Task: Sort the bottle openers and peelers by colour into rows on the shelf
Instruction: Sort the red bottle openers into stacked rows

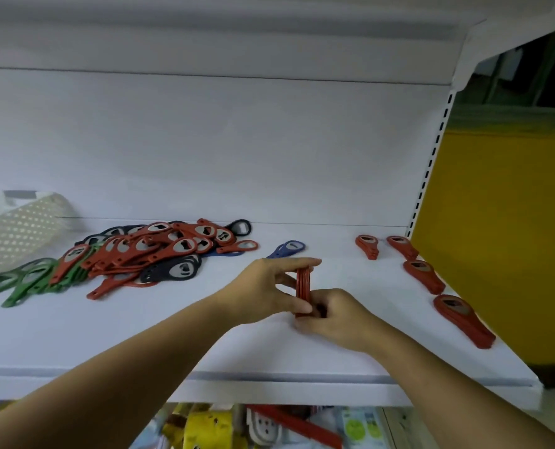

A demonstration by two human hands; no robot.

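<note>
Both hands hold a small stack of red bottle openers (303, 281) on edge over the middle of the white shelf (172, 332). My left hand (269, 288) pinches the stack's upper end between fingers and thumb. My right hand (332, 315) grips its lower end. A mixed pile of red, dark blue and black openers (159, 251) lies at the back left, with green ones (26, 280) at its left. One blue opener (287, 249) lies alone behind my hands. Several small stacks of red openers (423, 275) lie in a row along the right side.
A perforated white basket (16, 228) lies tipped at the far left. The shelf's slotted upright (431, 163) and a yellow panel (496, 222) bound the right side. Packaged goods (237, 426) show on the lower shelf below the front edge.
</note>
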